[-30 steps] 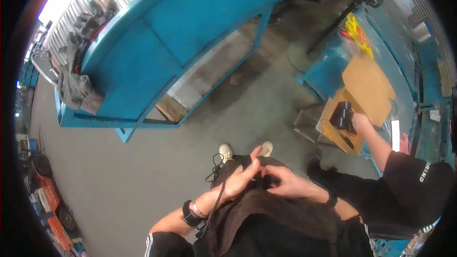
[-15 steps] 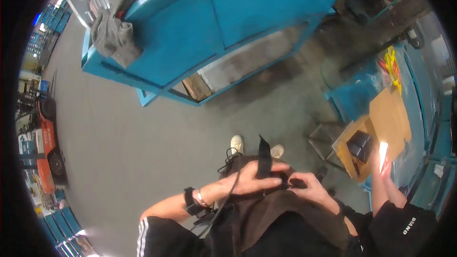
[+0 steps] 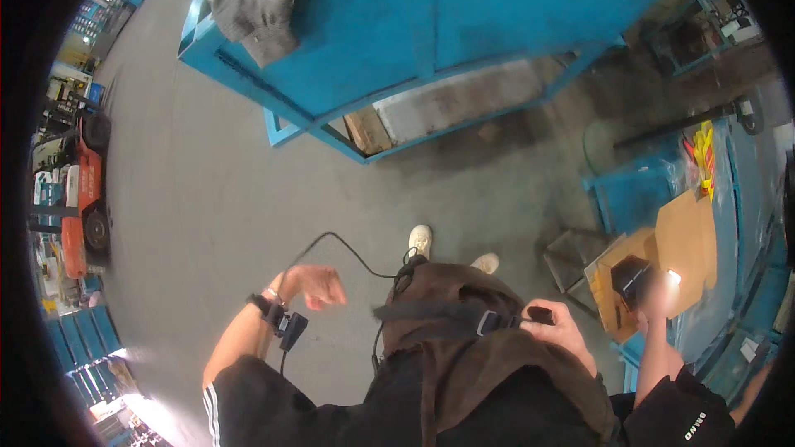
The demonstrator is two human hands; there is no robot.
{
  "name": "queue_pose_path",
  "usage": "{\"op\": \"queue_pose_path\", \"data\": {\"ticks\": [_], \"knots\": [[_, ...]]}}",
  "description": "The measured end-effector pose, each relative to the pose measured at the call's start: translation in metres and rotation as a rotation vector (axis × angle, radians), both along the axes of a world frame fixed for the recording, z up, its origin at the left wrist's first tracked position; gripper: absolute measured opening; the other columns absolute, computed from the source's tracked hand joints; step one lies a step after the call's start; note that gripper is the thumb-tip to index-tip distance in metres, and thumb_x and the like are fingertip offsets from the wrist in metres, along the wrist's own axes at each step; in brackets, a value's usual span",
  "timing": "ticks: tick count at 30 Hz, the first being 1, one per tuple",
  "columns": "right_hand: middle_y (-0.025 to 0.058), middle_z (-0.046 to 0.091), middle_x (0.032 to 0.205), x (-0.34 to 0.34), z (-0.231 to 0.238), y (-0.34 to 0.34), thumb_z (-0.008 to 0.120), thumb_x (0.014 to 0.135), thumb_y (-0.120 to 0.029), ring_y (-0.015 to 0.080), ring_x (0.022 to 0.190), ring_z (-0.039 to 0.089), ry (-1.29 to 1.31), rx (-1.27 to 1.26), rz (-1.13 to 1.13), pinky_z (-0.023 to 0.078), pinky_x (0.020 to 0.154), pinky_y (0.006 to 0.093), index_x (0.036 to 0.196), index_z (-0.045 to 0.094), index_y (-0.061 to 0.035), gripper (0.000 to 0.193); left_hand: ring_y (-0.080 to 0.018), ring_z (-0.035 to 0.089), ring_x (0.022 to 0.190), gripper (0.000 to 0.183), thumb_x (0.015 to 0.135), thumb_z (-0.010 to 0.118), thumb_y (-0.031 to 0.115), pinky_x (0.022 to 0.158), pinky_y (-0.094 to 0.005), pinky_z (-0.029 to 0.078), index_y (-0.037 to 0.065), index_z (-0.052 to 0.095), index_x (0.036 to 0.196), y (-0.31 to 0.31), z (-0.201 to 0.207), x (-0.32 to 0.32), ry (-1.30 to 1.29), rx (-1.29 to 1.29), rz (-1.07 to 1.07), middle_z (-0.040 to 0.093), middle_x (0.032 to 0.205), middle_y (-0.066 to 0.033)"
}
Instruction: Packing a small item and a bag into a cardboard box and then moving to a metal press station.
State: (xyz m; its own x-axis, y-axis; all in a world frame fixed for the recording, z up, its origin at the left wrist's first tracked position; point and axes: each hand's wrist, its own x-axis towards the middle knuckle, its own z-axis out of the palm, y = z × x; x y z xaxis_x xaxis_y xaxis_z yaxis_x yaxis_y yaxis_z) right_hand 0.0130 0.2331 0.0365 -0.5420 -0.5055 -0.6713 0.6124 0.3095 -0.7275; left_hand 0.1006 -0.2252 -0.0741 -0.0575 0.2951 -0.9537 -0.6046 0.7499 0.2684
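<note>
Across the brown apron-like cloth (image 3: pixel 464 281) at my waist lies a black webbing strap (image 3: pixel 431 312) with a buckle (image 3: pixel 489 323). My right hand (image 3: pixel 561 335) is closed round the strap's right end, where a dark buckle piece (image 3: pixel 541 315) shows by the thumb. My left hand (image 3: pixel 319 286) is off to the left, apart from the strap's loose end. Its fingers look bent but are smeared by motion, and nothing shows in them. On that wrist sit a bracelet and a black device (image 3: pixel 291 331) with a thin black cable (image 3: pixel 331 236) looping to my waist.
A blue metal cart (image 3: pixel 356 58) carrying a grey cloth (image 3: pixel 257 12) stands ahead. At right, another person's hand (image 3: pixel 658 302) with a bright object is over an open cardboard box (image 3: pixel 613 281) holding a black item. Yellow gloves (image 3: pixel 704 157) lie beyond; an orange forklift (image 3: pixel 87 190) stands left.
My left hand has left the waist and swung out to the left. The strap now lies stretched across the apron. The other person's hand has moved lower over the box.
</note>
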Motion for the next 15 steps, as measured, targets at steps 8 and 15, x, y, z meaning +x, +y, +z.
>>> {"op": "queue_pose_path", "data": {"ticks": [8, 15], "knots": [[-0.0047, 0.053, 0.069, -0.004, -0.001, -0.014, 0.072, 0.082, -0.018, 0.0026, 0.063, 0.046, -0.039, -0.002, 0.051, 0.035, 0.054, 0.0206, 0.086, 0.06, -0.0034, 0.019, -0.0337, 0.067, 0.078, 0.02, 0.079, 0.055, 0.0, 0.071, -0.0401, 0.053, 0.001, 0.067, 0.095, -0.043, 0.04, -0.072, 1.269, -0.723, 0.283, 0.067, 0.08, -0.017], [-0.0035, 0.055, 0.074, -0.007, -0.002, -0.021, 0.069, 0.086, -0.017, 0.0038, 0.066, 0.049, -0.029, -0.051, 0.046, 0.038, 0.056, 0.0215, 0.087, 0.06, -0.0032, 0.016, -0.0283, 0.064, 0.087, 0.021, 0.08, 0.067, 0.006, 0.078, -0.0357, 0.051, 0.002, 0.066, 0.101, 0.055, 0.156, -0.139, 1.56, 0.114, 0.414, 0.066, 0.094, -0.0131]]}}
